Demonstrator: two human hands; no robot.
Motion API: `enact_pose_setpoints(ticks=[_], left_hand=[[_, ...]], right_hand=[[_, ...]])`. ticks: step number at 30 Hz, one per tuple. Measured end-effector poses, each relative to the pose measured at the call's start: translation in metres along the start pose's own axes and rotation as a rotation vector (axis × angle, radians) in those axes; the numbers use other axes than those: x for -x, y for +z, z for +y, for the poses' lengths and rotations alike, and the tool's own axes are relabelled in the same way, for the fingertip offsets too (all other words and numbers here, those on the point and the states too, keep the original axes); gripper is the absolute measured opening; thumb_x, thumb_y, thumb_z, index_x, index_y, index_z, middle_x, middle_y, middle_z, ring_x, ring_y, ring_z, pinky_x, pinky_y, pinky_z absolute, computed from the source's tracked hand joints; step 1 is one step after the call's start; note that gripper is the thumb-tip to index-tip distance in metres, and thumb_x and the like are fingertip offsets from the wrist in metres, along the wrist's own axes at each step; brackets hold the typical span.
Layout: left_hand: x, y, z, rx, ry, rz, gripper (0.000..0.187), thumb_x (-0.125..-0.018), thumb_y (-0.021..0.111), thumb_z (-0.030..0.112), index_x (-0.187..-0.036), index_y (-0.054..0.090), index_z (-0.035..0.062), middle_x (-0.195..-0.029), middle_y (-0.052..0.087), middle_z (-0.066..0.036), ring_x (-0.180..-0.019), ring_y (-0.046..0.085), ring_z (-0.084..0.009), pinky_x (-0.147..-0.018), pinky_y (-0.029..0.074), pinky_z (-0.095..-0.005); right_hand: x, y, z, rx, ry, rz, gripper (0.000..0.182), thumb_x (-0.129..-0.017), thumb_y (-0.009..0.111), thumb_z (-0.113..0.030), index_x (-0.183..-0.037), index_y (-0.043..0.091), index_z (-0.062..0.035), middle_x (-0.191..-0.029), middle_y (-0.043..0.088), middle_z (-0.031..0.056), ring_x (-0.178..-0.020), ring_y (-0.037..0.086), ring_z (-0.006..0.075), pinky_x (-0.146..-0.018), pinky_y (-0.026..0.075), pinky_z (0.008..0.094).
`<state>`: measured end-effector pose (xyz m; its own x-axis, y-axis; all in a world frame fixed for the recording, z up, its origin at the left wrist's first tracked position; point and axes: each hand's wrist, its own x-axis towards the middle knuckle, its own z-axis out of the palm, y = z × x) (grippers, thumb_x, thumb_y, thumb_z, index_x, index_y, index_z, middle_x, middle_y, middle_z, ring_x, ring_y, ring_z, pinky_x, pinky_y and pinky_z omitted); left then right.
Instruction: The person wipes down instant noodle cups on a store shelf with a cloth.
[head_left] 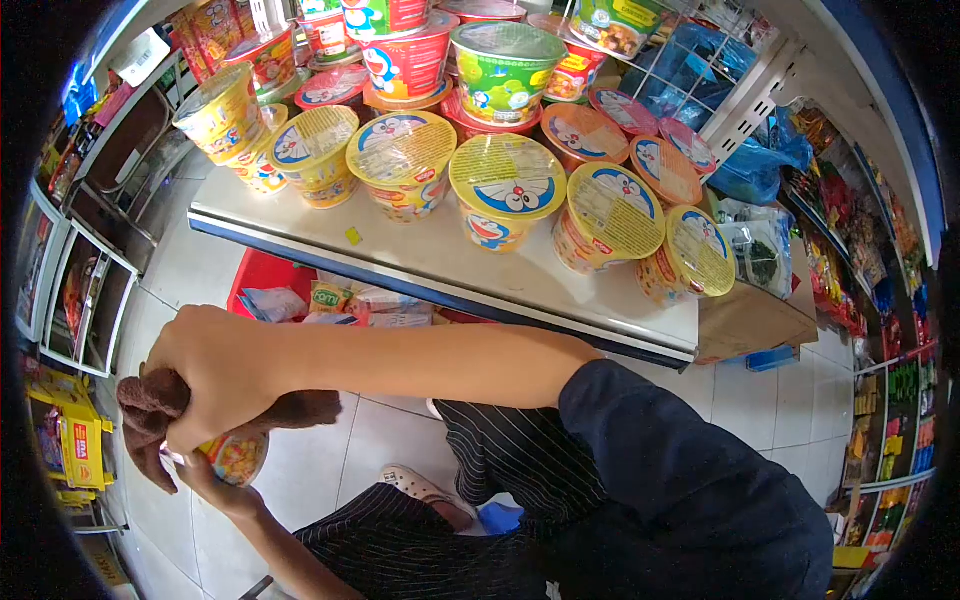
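At the left of the view, my right hand is closed round a dark brown cloth, its forearm stretching across from the right. Just below, my left hand grips a cup with a colourful printed side. The cloth lies against the cup's upper part, and my right hand hides much of the cup. Above the hands is a white shelf holding a front row of yellow-lidded cups, with red and green cups stacked behind.
A red bin with packets is under the shelf. A cardboard box and blue plastic bags are at its right end. Racks of packaged goods line both sides. A yellow display box stands at the left.
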<state>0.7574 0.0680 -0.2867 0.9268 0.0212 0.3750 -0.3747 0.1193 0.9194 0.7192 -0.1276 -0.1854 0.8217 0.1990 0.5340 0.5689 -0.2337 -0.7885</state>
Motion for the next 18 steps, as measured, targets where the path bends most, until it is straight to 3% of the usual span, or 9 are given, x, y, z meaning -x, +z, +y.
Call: enact_pose_setpoints(ticks=[3,6,9,10,13,14,17,18], left_hand=[[0.0,-0.011,0.0,-0.218,0.156,-0.069,0.049,-0.086,0.046,0.035,-0.113,0.045,-0.006,-0.106,0.052,-0.015,-0.093,0.052,-0.0204,-0.081,0.042,-0.0332],[0.0,-0.006,0.013,-0.354,0.141,-0.008,0.046,-0.084,0.051,0.031,-0.108,0.048,-0.0072,-0.102,0.054,-0.015,-0.09,0.052,-0.0206,-0.08,0.042,-0.0328],[-0.004,-0.014,0.007,-0.404,0.19,-0.015,0.048,-0.084,0.052,0.034,-0.108,0.047,-0.0076,-0.102,0.054,-0.015,-0.092,0.051,-0.0207,-0.081,0.041,-0.0328],[-0.002,-0.016,0.001,-0.284,0.232,0.025,0.055,-0.083,0.054,0.04,-0.108,0.047,-0.008,-0.103,0.054,-0.014,-0.093,0.051,-0.0203,-0.083,0.04,-0.0336],[-0.007,-0.023,-0.001,-0.401,0.346,-0.147,0.062,-0.081,0.054,0.047,-0.108,0.046,-0.0084,-0.103,0.053,-0.014,-0.094,0.05,-0.0206,-0.084,0.04,-0.0345],[-0.004,-0.021,0.0,-0.407,0.391,-0.158,0.068,-0.079,0.055,0.053,-0.11,0.047,-0.0076,-0.103,0.054,-0.013,-0.094,0.051,-0.021,-0.084,0.04,-0.0346],[-0.002,-0.024,-0.003,-0.325,0.331,0.012,0.069,-0.078,0.056,0.053,-0.112,0.046,-0.007,-0.102,0.054,-0.013,-0.094,0.051,-0.021,-0.084,0.04,-0.0358],[-0.001,-0.022,-0.001,-0.276,0.296,0.064,0.068,-0.078,0.056,0.051,-0.113,0.046,-0.0067,-0.103,0.053,-0.013,-0.095,0.051,-0.0213,-0.085,0.041,-0.036]], right_hand=[[0.006,-0.004,-0.011,0.214,0.122,-0.102,0.032,-0.053,0.068,-0.03,-0.066,0.062,-0.0012,-0.061,0.059,0.0132,-0.057,0.058,0.0299,-0.055,0.046,0.0362],[0.003,0.01,-0.003,0.442,-0.103,0.097,0.027,-0.054,0.067,-0.028,-0.066,0.061,-0.0037,-0.066,0.059,0.0112,-0.063,0.058,0.0296,-0.056,0.045,0.0378],[0.005,0.018,-0.008,0.493,-0.223,0.073,0.024,-0.056,0.065,-0.028,-0.065,0.06,-0.0064,-0.07,0.058,0.0095,-0.066,0.057,0.0297,-0.055,0.044,0.0387],[0.007,0.017,-0.013,0.341,-0.234,0.047,0.024,-0.057,0.064,-0.028,-0.067,0.06,-0.0067,-0.072,0.059,0.0088,-0.067,0.057,0.0298,-0.056,0.045,0.038],[0.014,0.014,-0.018,0.274,-0.175,0.013,0.026,-0.057,0.064,-0.028,-0.068,0.06,-0.0053,-0.073,0.058,0.0092,-0.069,0.058,0.0286,-0.056,0.046,0.0371],[0.019,0.012,-0.022,0.413,-0.088,0.007,0.034,-0.058,0.065,-0.031,-0.076,0.06,-0.002,-0.078,0.057,0.0136,-0.07,0.058,0.0289,-0.056,0.046,0.0373],[0.025,0.025,-0.03,0.684,0.021,0.146,0.046,-0.06,0.066,-0.036,-0.088,0.059,0.0006,-0.083,0.055,0.018,-0.068,0.058,0.0305,-0.056,0.046,0.0383],[0.025,0.027,-0.035,0.642,0.105,0.022,0.059,-0.06,0.067,-0.039,-0.1,0.054,0.0026,-0.094,0.051,0.023,-0.074,0.057,0.0321,-0.061,0.048,0.0374]])
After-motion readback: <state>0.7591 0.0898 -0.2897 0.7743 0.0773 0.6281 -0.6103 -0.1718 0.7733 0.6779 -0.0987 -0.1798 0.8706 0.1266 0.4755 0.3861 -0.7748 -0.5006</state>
